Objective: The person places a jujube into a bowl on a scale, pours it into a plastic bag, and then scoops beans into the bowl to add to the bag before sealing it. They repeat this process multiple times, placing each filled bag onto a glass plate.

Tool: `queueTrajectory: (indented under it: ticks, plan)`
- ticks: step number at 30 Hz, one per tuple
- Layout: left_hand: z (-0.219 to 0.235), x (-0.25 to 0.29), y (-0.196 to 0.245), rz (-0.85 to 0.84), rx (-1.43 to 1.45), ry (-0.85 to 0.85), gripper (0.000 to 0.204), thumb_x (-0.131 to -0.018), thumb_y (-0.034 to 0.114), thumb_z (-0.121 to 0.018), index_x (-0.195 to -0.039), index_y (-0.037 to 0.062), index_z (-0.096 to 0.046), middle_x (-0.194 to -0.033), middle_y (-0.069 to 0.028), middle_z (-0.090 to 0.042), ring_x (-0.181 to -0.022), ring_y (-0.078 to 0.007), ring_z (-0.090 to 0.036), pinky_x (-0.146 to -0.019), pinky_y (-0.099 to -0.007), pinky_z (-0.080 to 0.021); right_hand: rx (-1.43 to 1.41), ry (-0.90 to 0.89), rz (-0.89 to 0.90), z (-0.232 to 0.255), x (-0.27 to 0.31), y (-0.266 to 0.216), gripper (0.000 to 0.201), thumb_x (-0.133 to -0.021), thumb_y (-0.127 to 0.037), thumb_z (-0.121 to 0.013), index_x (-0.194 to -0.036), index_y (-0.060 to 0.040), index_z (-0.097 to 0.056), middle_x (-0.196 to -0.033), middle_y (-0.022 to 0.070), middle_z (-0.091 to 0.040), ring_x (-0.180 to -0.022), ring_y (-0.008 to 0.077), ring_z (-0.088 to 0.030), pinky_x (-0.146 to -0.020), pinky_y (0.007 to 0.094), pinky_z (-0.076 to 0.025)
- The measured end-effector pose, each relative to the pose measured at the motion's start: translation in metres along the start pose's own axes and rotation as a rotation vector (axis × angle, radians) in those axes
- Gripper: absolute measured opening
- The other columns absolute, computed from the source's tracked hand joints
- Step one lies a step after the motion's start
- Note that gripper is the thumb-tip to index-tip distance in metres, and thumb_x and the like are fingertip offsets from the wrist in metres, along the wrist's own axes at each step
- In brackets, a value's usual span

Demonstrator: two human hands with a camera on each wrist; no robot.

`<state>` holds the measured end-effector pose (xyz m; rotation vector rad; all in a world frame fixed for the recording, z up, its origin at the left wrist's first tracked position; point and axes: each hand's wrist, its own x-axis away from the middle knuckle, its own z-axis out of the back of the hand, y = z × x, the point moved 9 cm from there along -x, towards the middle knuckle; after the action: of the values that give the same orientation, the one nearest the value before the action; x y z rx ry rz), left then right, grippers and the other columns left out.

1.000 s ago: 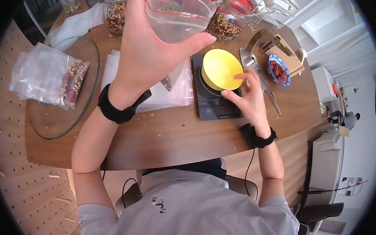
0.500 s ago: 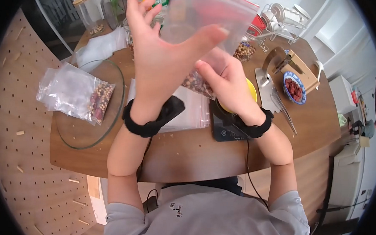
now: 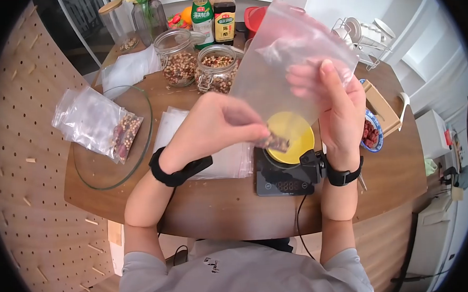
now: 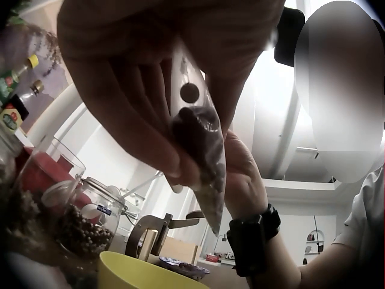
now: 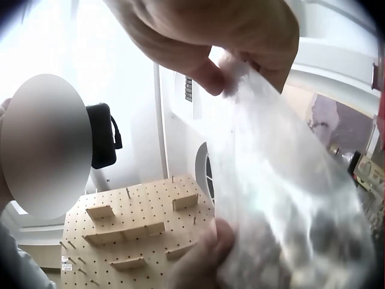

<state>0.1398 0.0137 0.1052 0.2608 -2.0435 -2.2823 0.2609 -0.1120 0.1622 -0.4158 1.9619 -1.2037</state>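
Observation:
A clear plastic zip bag (image 3: 272,64) is held up at a slant, with mixed beans in its lower corner. My left hand (image 3: 214,128) pinches that corner; in the left wrist view its fingers curl beside the dark contents (image 4: 201,135). At the bag's right side, my right hand (image 3: 343,111) grips the film, thumb in front and fingers behind it. The right wrist view shows the thumb (image 5: 207,78) pressing the bag's edge. Beneath the bag, a yellow bowl (image 3: 302,146) sits on a black kitchen scale (image 3: 265,189), partly hidden by the bag.
A filled bag (image 3: 98,124) lies on a glass plate (image 3: 82,175) at left. Flat bags (image 3: 224,165) lie beside the scale. Bean jars (image 3: 177,64) and sauce bottles (image 3: 225,19) stand behind. At right are a blue-and-white bowl (image 3: 374,144) of red dates and a wooden board (image 3: 382,104).
The right hand has left the yellow bowl and now holds the bag's right side. My left hand has come down from the bag's top to its bean-filled corner. The view has shifted.

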Motion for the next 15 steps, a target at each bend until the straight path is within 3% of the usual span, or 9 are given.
queueTrajectory:
  ticks: [2, 4, 8, 11, 12, 15]
  plan:
    - [-0.006, 0.003, -0.006, 0.021, 0.002, -0.069, 0.023, -0.085, 0.006, -0.083, -0.101, -0.0071, -0.075, -0.093, -0.0125, -0.078, -0.086, -0.016, -0.074, -0.081, -0.03, -0.059, -0.018, -0.012, 0.014, 0.008, -0.002, -0.005, 0.03, -0.106, -0.019, -0.059, -0.112, 0.0089, -0.068, -0.1, 0.0218, -0.076, -0.09, 0.0237, -0.075, -0.08, 0.0323, -0.061]
    - [-0.012, 0.007, 0.001, -0.115, 0.081, -0.032, 0.023, -0.088, 0.006, -0.079, -0.106, -0.0072, -0.074, -0.098, -0.0133, -0.077, -0.087, -0.0155, -0.074, -0.08, -0.0293, -0.059, -0.028, -0.068, -0.057, 0.006, 0.001, -0.004, 0.025, -0.104, -0.015, -0.06, -0.113, 0.0077, -0.068, -0.1, 0.019, -0.076, -0.09, 0.023, -0.075, -0.08, 0.0322, -0.061]
    - [0.012, 0.016, 0.017, -0.282, 0.243, 0.194, 0.025, -0.094, 0.007, -0.073, -0.114, -0.0065, -0.072, -0.107, -0.0146, -0.076, -0.09, -0.0158, -0.074, -0.08, -0.0289, -0.06, 0.063, -0.236, -0.155, -0.016, 0.019, 0.005, 0.017, -0.098, -0.002, -0.065, -0.112, 0.0064, -0.067, -0.1, 0.0129, -0.075, -0.09, 0.0173, -0.073, -0.081, 0.0288, -0.059]
    - [0.012, 0.033, 0.041, -0.252, 0.076, 0.311, 0.022, -0.099, 0.013, -0.067, -0.105, -0.0066, -0.075, -0.094, -0.0125, -0.077, -0.086, -0.0181, -0.074, -0.08, -0.0304, -0.058, 0.175, -0.245, -0.099, -0.022, 0.024, -0.009, 0.018, -0.092, 0.006, -0.069, -0.11, 0.0055, -0.067, -0.101, 0.0084, -0.074, -0.091, 0.013, -0.07, -0.083, 0.0263, -0.056]
    - [0.011, 0.04, 0.036, -0.237, 0.056, 0.343, 0.016, -0.097, 0.009, -0.069, -0.102, -0.0048, -0.076, -0.091, -0.0104, -0.077, -0.084, -0.0168, -0.074, -0.078, -0.0281, -0.058, 0.195, -0.237, -0.11, -0.02, 0.025, -0.013, 0.022, -0.088, 0.004, -0.075, -0.109, 0.0033, -0.07, -0.102, 0.0046, -0.073, -0.093, 0.0104, -0.068, -0.082, 0.0237, -0.054]
    - [-0.01, 0.062, 0.058, -0.502, -0.401, 0.33, 0.012, -0.092, 0.004, -0.072, -0.101, -0.0032, -0.077, -0.089, -0.0082, -0.077, -0.078, -0.014, -0.073, -0.073, -0.0249, -0.056, 0.631, -0.313, 0.039, -0.029, 0.038, -0.035, 0.023, -0.082, 0.003, -0.078, -0.104, 0.0019, -0.071, -0.092, 0.0042, -0.072, -0.082, 0.0089, -0.064, -0.075, 0.0242, -0.052]
